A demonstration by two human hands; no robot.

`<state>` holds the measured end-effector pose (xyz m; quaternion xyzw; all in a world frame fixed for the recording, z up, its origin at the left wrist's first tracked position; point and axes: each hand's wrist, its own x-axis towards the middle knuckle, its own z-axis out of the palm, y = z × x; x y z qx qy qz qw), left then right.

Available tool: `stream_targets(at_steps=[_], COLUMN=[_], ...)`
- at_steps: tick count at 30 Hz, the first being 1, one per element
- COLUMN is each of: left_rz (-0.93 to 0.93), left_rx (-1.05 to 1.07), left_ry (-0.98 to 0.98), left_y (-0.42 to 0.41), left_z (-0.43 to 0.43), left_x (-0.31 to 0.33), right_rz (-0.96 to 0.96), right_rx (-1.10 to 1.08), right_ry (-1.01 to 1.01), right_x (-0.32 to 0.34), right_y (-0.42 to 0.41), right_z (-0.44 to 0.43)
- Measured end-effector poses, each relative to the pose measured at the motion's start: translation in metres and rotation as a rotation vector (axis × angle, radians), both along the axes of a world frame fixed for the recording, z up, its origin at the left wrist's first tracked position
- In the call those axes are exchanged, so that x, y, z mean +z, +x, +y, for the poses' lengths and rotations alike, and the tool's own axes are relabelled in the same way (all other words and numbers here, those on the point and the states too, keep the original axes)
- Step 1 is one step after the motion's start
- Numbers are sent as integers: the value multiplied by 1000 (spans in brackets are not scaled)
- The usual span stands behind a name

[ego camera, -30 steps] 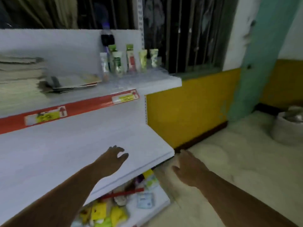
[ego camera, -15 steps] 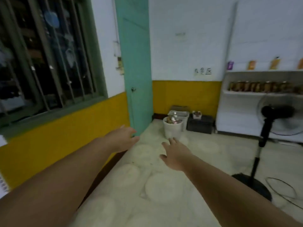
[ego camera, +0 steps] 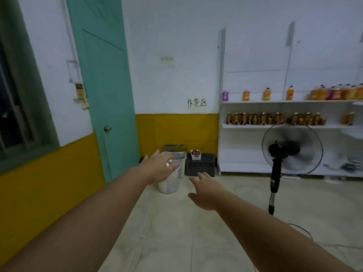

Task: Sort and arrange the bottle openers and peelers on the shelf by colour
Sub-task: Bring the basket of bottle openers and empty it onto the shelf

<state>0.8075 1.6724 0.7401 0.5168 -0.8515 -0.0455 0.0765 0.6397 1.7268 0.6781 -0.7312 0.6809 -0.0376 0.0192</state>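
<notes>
No openers or peelers in view. At frame centre, left hand [ego camera: 159, 167] and right hand [ego camera: 205, 193]: grip wide, empty. Items judged light, rigid; peeler blades sharp, so take handles.

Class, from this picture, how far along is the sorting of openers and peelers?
Done: nothing visible. In hand: nothing; the left hand and right hand reach out open toward a bucket and basket. Left: all the sorting; no openers or peelers show.

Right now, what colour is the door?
The door is teal, clearest in the head view.
</notes>
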Motion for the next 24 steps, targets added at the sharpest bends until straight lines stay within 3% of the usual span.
stream_targets(at_steps=[4, 9, 16, 20, 24], left_rz=[-41, 82, -100, 1, 73], left_rx=[25, -86, -133, -35, -56], left_ry=[95, 187, 28, 104, 26], left_y=[-22, -92, -151, -189, -223], left_z=[-106, -188, -331, -411, -488], left_x=[5, 15, 19, 32, 48], right_rz=[-27, 1, 11, 7, 4], right_rx=[-61, -115, -155, -173, -155], right_ry=[-22, -22, -85, -74, -89], right_x=[22, 22, 38, 45, 42], right_y=[-22, -66, -157, -201, -228], right_z=[-81, -164, -309, -405, -497])
